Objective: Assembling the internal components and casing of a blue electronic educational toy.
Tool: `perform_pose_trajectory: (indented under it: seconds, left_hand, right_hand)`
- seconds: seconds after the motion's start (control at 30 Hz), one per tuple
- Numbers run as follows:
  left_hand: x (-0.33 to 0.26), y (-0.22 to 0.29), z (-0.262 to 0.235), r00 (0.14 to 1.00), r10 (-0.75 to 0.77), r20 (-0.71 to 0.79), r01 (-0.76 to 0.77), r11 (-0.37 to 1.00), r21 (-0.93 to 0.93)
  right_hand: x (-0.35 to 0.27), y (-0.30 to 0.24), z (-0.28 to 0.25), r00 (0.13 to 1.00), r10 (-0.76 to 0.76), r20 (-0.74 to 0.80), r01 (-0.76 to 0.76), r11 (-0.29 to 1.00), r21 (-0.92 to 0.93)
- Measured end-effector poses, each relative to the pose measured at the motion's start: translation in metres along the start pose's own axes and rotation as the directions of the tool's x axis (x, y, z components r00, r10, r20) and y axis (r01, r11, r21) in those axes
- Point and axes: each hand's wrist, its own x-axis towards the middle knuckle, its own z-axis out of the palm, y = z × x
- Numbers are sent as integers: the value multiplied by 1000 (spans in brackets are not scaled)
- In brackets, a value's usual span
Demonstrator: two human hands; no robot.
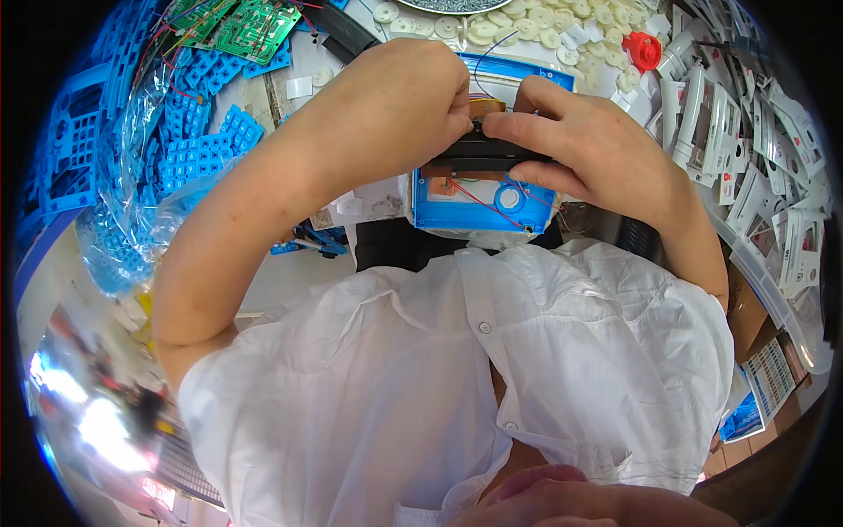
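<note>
A blue plastic housing [479,216] lies before me at the table's near edge, with thin red wires and a round white-centred ring inside. Across it runs a long black plastic bar [474,163], with a brownish piece [486,107] just beyond. My right hand [575,140] grips the bar's right end between thumb and fingers. My left hand [430,92] is closed at the bar's left end, fingers curled down. What those fingers pinch, if anything, is hidden by the hand itself. A thin dark wire [479,68] rises from behind the bar.
Green circuit boards [255,31] with wires and blue keypad pieces [206,158] crowd the left, beside clear plastic wrap [118,237]. Pale round discs [549,26] and a red knob-like part [643,51] lie at the back. White plastic casings [702,114] are heaped at right.
</note>
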Motion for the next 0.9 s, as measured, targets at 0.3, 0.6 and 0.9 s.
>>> perform_pose_trajectory:
  seconds: [0.3, 0.6, 0.9]
  left_hand:
    - [0, 3, -15, 993, 95, -69, -98, 995, -35]
    - [81, -48, -24, 852, 152, -501, 190, 802, 566]
    - [99, -57, -12, 748, 299, -592, 132, 808, 574]
  right_hand:
    - [-5, 1, 2, 993, 30, -113, -22, 997, 70]
    - [-18, -6, 12, 972, 43, -231, -32, 998, 51]
    - [-8, -14, -51, 208, -89, -974, -85, 990, -109]
